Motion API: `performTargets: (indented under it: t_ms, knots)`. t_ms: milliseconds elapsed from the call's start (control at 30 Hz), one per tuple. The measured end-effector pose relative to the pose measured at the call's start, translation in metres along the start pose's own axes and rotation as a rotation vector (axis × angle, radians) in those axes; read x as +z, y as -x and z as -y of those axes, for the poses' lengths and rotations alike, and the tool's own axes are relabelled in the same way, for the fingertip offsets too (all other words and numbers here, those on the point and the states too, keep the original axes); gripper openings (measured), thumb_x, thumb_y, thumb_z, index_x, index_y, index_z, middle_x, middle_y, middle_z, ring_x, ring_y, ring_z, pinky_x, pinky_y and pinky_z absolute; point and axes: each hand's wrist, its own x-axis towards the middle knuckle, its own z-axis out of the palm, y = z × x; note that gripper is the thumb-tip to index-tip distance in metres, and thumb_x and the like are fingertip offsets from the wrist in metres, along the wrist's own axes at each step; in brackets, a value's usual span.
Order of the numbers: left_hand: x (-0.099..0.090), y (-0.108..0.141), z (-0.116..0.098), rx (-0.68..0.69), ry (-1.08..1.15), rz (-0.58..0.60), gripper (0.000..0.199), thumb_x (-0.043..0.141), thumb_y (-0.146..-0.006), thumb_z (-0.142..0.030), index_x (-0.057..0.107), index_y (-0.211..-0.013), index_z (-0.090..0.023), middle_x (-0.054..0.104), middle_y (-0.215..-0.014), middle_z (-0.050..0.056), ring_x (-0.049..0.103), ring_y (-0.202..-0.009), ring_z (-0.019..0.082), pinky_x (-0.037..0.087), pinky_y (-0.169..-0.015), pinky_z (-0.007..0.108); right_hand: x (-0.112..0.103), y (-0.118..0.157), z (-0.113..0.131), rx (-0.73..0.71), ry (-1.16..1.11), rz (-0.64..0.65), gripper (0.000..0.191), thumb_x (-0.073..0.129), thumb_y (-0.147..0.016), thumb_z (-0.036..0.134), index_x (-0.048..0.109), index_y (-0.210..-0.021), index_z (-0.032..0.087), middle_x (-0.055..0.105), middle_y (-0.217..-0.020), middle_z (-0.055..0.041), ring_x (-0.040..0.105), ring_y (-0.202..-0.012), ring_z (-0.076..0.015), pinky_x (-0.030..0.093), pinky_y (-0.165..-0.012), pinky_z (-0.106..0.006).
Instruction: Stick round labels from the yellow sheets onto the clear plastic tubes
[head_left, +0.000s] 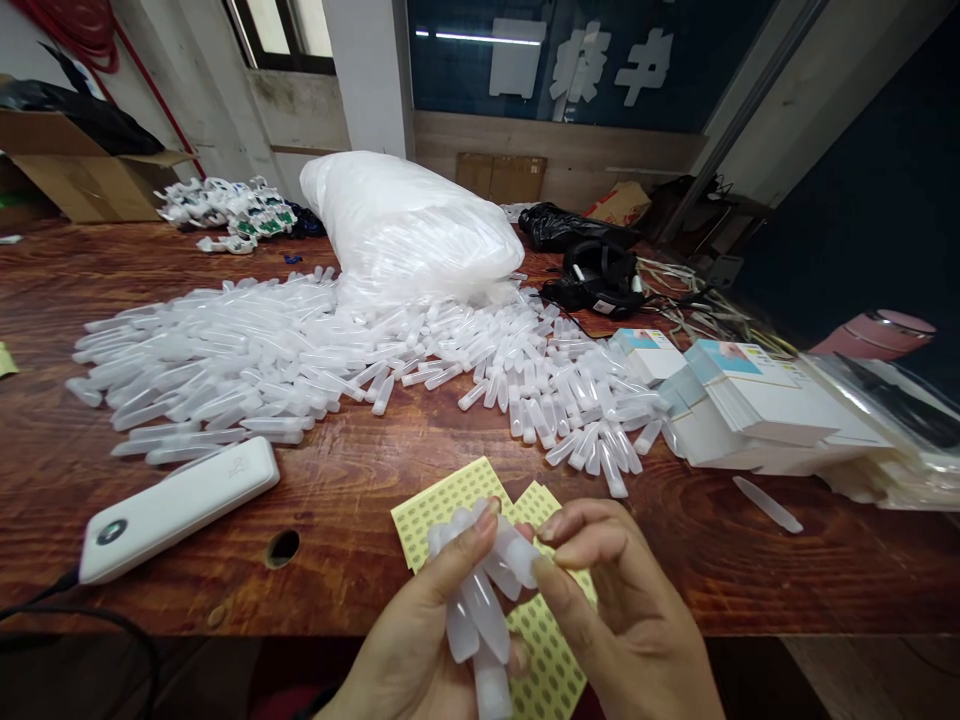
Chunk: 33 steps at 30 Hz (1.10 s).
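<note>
At the desk's (480, 600) six o'clock edge, the left hand (420, 640) is closed around a bunch of light, slick, stiff plastic tubes (480, 600) over yellow sheets (450, 495), best pinched mid-barrel, while the right hand's (630, 620) fingers (551, 590) pinch one tube's tip.

A white power bank (176, 508) w/ a black cable is laid on the wooden surface (360, 450) at left, just beside a round hole (283, 547). A big clear plastic bag (405, 225) is slumped at centre back. Stacks of white cards (750, 400) are set at right, next to clear sleeves (885, 400). A black bag (559, 225) and a tangle of black straps (600, 275) are seen behind. A cardboard box (82, 165) is placed far left, w/ a heap of white-green packets (229, 210) near it.
</note>
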Motion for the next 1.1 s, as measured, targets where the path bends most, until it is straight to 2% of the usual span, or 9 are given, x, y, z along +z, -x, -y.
performTargets:
  t_ms: [100, 233, 367, 567, 667, 733, 867, 1000, 1100]
  knots:
    - [0.002, 0.0, 0.001, -0.038, -0.014, 0.008, 0.028, 0.054, -0.108, -0.027, 0.071, -0.094, -0.01, 0.074, -0.07, 0.008, 0.066, -0.041, 0.016, 0.053, -0.039, 0.023, 0.005, 0.003, -0.003, 0.204, -0.261, 0.053, 0.009, 0.065, -0.1, 0.039, 0.064, -0.104, 0.032, 0.069, -0.09, 0.0012, 0.073, -0.08, -0.0139, 0.063, -0.069, -0.021]
    - [0.002, 0.0, 0.004, -0.076, -0.038, -0.003, 0.03, 0.054, -0.108, -0.029, 0.068, -0.089, -0.01, 0.071, -0.062, 0.006, 0.064, -0.038, 0.017, 0.052, -0.038, 0.023, 0.006, 0.007, -0.003, 0.154, -0.26, 0.047, 0.025, 0.072, -0.093, 0.048, 0.066, -0.112, 0.033, 0.066, -0.097, -0.0006, 0.07, -0.089, -0.0164, 0.063, -0.075, -0.022]
    - [-0.001, -0.001, 0.007, -0.053, -0.034, 0.009, 0.021, 0.056, -0.107, -0.026, 0.068, -0.094, -0.014, 0.071, -0.063, 0.004, 0.063, -0.038, 0.016, 0.051, -0.038, 0.022, 0.001, 0.005, 0.003, 0.192, -0.206, 0.135, 0.012, 0.066, -0.098, 0.041, 0.067, -0.098, 0.03, 0.064, -0.1, -0.0014, 0.07, -0.094, -0.0165, 0.062, -0.08, -0.022]
    - [-0.006, 0.002, 0.008, -0.105, -0.04, 0.087, 0.019, 0.065, -0.102, -0.028, 0.07, -0.093, -0.012, 0.073, -0.068, 0.005, 0.063, -0.04, 0.015, 0.053, -0.044, 0.022, -0.002, -0.001, 0.007, 0.226, -0.228, 0.167, 0.028, 0.056, -0.104, 0.04, 0.067, -0.083, 0.023, 0.063, -0.089, -0.0005, 0.069, -0.083, -0.0117, 0.058, -0.073, -0.015]
    - [-0.007, 0.005, 0.009, -0.099, -0.042, 0.11, 0.018, 0.068, -0.1, -0.027, 0.07, -0.09, -0.012, 0.072, -0.067, 0.004, 0.063, -0.041, 0.013, 0.052, -0.044, 0.021, -0.005, 0.003, 0.004, 0.14, -0.183, 0.122, 0.021, 0.053, -0.106, 0.034, 0.069, -0.094, 0.027, 0.066, -0.095, 0.0006, 0.07, -0.09, -0.0104, 0.057, -0.08, -0.014]
    - [-0.006, 0.007, 0.009, -0.067, -0.035, 0.11, 0.014, 0.069, -0.099, -0.026, 0.07, -0.091, -0.014, 0.072, -0.068, 0.002, 0.06, -0.039, 0.012, 0.051, -0.044, 0.021, -0.009, 0.007, 0.001, 0.005, -0.099, 0.071, 0.009, 0.059, -0.102, 0.027, 0.067, -0.102, 0.03, 0.066, -0.101, 0.0006, 0.069, -0.098, -0.0116, 0.057, -0.087, -0.017]
    - [-0.002, 0.011, 0.008, -0.053, -0.02, 0.097, 0.011, 0.067, -0.1, -0.025, 0.068, -0.095, -0.016, 0.071, -0.065, 0.001, 0.058, -0.037, 0.012, 0.052, -0.044, 0.022, -0.018, 0.012, -0.002, -0.26, 0.134, 0.036, 0.021, 0.074, -0.09, 0.014, 0.066, -0.105, 0.027, 0.065, -0.104, -0.0002, 0.065, -0.101, -0.0132, 0.053, -0.093, -0.02]
    - [0.0, 0.01, 0.009, -0.081, -0.007, 0.091, 0.014, 0.064, -0.101, -0.022, 0.068, -0.091, -0.013, 0.072, -0.066, 0.004, 0.063, -0.042, 0.013, 0.051, -0.046, 0.019, -0.023, 0.011, 0.0, -0.342, 0.266, 0.03, 0.021, 0.077, -0.089, 0.016, 0.066, -0.103, 0.027, 0.065, -0.102, 0.0002, 0.066, -0.099, -0.0141, 0.053, -0.092, -0.023]
    - [0.001, 0.009, 0.01, -0.043, 0.002, 0.091, 0.018, 0.059, -0.103, -0.02, 0.069, -0.089, -0.013, 0.07, -0.063, 0.004, 0.062, -0.041, 0.014, 0.047, -0.041, 0.02, -0.024, 0.008, 0.003, -0.369, 0.325, 0.029, 0.02, 0.078, -0.088, 0.016, 0.067, -0.101, 0.027, 0.066, -0.098, 0.0004, 0.067, -0.094, -0.0147, 0.053, -0.088, -0.026]
